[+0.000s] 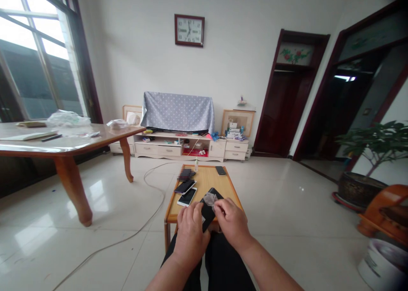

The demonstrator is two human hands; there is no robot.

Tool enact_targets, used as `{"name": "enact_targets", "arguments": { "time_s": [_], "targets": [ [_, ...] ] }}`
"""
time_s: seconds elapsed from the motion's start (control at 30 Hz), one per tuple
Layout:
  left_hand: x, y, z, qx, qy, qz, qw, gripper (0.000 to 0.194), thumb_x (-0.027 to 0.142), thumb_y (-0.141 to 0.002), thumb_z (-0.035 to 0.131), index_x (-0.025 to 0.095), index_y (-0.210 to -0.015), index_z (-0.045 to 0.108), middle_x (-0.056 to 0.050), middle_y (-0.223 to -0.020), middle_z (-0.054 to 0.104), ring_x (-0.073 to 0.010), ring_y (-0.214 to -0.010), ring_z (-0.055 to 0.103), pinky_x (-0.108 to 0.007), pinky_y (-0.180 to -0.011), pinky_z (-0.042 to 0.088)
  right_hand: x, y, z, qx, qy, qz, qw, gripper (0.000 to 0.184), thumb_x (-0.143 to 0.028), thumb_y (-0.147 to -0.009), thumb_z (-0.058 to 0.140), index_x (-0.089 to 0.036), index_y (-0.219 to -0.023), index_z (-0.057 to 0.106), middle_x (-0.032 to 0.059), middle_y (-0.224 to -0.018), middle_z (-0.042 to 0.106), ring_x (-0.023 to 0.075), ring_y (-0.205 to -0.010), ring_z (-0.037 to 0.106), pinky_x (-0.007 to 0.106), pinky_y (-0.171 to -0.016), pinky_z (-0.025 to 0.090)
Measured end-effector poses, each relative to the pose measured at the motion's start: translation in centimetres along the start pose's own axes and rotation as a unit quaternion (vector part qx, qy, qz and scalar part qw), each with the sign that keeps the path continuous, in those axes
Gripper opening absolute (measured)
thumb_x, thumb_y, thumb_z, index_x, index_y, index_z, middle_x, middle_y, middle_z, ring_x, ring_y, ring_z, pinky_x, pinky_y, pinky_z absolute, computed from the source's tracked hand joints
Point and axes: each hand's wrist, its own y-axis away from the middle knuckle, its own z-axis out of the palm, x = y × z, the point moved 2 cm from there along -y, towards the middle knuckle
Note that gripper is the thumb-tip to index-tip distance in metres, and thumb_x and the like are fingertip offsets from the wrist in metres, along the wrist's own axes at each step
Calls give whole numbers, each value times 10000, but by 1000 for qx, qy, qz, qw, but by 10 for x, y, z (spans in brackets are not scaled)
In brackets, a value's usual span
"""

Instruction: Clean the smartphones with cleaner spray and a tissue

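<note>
Low table — edges bare nearby — phone in left hand.

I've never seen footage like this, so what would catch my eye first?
Probably the two bare hands low in the centre, the left holding a dark phone-like device and the right pinching a greyish cloth against it. Next, perhaps the polka-dotted cover by the far wall, with a framed clock above.
</note>
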Motion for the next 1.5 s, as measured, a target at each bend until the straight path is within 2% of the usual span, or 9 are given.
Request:
{"name": "enact_targets", "arguments": {
  "time_s": [0.13,0.33,0.63,0.73,0.87,1.03,1.17,1.4,1.5],
  "targets": [
    [3,6,5,-6,-6,20,1000,621,100,-735,574,162,-1342,464,-146,-1318,581,-313,-1245,517,-542,-1126,350,1,-18,-4,1,-18,8,1000,291,-220,-924,557,-254,-1195,658,41,-998,685,189,-864,654,283,-783,494],
    [-2,1,1,4,-4,2,1000,605,123,-738,595,156,-1329,473,-146,-1290,597,-306,-1224,531,-517,-1105,375,-6,-15,-15,-42,-128,20,991,149,-269,-925,562,-224,-854,686,34,-867,656,188,-821,630,291,-755,487],
    [-3,3,3,8,-1,-7,1000,623,147,-734,621,160,-1338,466,-143,-1295,587,-323,-1236,524,-532,-1087,387,-4,-13,-17,-45,-391,222,892,298,-480,-894,633,-183,-919,623,-23,-694,611,123,-557,538,236,-523,455],
    [1,4,4,7,5,-4,1000,615,139,-734,615,155,-1332,475,-140,-1274,596,-314,-1218,537,-527,-1084,392,0,-19,-12,31,-309,160,937,225,-399,-923,589,-189,-979,651,29,-835,674,165,-689,624,286,-629,528],
    [2,5,6,16,9,16,1000,607,154,-744,617,154,-1335,475,-150,-1273,603,-318,-1218,546,-532,-1070,401,-12,-10,-2,54,-105,-21,993,241,-224,-942,503,-192,-1053,714,103,-1049,695,236,-991,645,396,-903,533],
    [-7,7,9,50,0,9,999,536,122,-819,533,159,-1349,462,-161,-1270,619,-301,-1210,564,-513,-1048,418,-32,20,12,-17,67,-172,983,422,-168,-958,492,-213,-1360,614,116,-1411,601,315,-1309,517,506,-1043,463],
    [-10,8,11,33,1,-3,999,588,177,-786,599,150,-1354,451,-161,-1266,615,-319,-1207,556,-534,-1051,417,-23,21,11,-16,146,-180,973,452,-215,-990,502,-212,-1439,545,123,-1507,514,357,-1472,343,613,-1116,367],
    [-15,13,15,34,8,-15,999,699,76,-719,558,149,-1401,417,-153,-1251,616,-294,-1196,561,-509,-1069,406,-24,29,8,-94,95,-282,950,493,-210,-1004,477,-170,-1495,465,120,-1464,559,260,-1411,465,563,-1230,255],
    [-14,11,15,33,12,-15,999,706,132,-728,600,148,-1408,410,-158,-1262,608,-310,-1198,555,-520,-1056,413,-16,20,6,-83,93,-267,956,472,-162,-990,457,-163,-1459,509,127,-1450,572,264,-1398,482,587,-1224,252]
  ]
}}
